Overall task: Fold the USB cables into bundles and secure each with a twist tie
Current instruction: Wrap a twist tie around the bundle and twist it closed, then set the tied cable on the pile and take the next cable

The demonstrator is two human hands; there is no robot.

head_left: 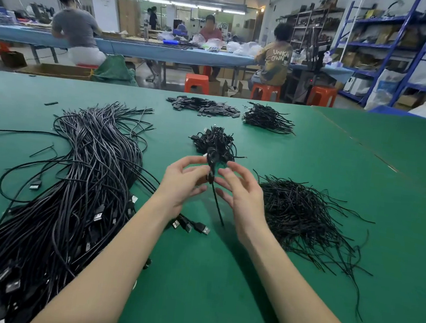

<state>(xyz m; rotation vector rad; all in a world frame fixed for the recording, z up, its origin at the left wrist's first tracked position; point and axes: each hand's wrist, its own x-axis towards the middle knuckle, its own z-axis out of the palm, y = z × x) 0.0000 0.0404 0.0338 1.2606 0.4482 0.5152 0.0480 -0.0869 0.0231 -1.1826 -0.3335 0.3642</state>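
A folded black USB cable bundle (211,164) stands upright between my hands above the green table (311,157). My left hand (182,184) pinches the bundle at its lower part with thumb and fingers. My right hand (239,190) is beside the bundle, its fingertips close to it; whether they touch it I cannot tell. A black twist tie (217,206) hangs from the bundle down toward the table. A big heap of loose USB cables (79,187) lies at the left. Loose twist ties (303,217) are piled at the right.
A small pile of tied bundles (215,140) sits just beyond my hands. Further back lie another bundle pile (266,118) and a heap of flat black pieces (204,106). Loose USB plugs (195,227) lie under my left wrist. People work at a blue table behind.
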